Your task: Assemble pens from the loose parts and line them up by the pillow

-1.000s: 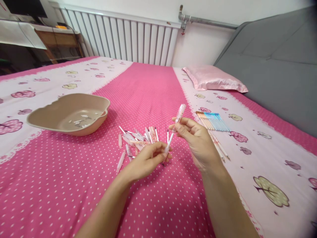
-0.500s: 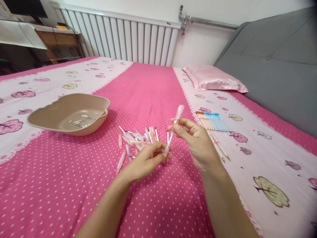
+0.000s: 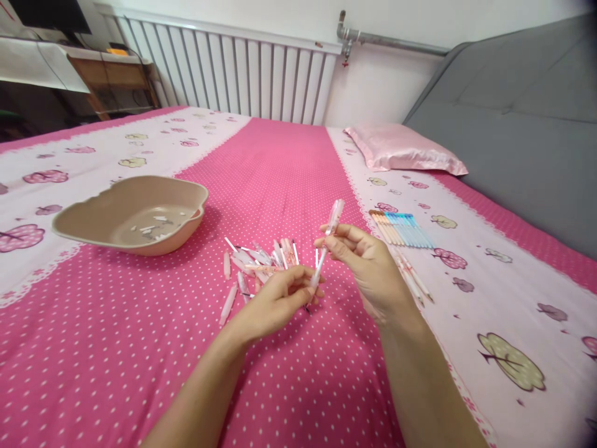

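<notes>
Head view: left fingers [image 3: 300, 300] clamp the lower end, right fingers [image 3: 344, 250] the upper, of a pen [image 3: 321, 264] slanting up rightward.

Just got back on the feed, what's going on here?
A person holds a pen slantwise between two hands: the right hand grips its clear pinkish upper part, the left hand its lower end. Loose pen parts lie heaped beyond the left hand. Brown- and blue-topped pens lie in a row on the right; a beige basin with small white bits sits on the left.
</notes>
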Motion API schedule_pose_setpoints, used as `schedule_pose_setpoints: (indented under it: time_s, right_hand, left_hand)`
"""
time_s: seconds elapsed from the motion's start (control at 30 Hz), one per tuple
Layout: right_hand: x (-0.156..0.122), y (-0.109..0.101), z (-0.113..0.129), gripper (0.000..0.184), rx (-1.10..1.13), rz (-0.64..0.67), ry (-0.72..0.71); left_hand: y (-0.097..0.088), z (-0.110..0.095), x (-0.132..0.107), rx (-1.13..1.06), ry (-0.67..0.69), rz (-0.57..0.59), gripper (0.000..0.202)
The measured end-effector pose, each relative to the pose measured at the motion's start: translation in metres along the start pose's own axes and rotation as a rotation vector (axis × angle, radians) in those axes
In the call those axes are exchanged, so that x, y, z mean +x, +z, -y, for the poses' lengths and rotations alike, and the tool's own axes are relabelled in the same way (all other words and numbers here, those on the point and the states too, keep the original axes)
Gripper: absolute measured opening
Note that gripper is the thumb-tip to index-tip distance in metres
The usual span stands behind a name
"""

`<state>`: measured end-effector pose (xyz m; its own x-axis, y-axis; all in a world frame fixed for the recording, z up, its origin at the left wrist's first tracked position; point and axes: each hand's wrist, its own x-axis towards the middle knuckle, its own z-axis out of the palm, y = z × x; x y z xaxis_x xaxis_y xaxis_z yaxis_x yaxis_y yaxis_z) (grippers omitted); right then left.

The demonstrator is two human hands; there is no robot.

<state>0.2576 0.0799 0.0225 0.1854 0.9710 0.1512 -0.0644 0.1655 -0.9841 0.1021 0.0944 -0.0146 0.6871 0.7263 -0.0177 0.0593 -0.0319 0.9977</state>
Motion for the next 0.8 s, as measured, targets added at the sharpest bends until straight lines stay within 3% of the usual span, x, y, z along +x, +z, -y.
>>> schedule_pose_setpoints:
  time_s: [0.8]
  right_hand:
    - [-0.0011, 0.0009, -0.0011, 0.027, -0.003, 0.035, 0.033]
  left_hand:
    - [0.0006, -0.004, -0.0002, -0.078, 0.0, -0.021, 0.014]
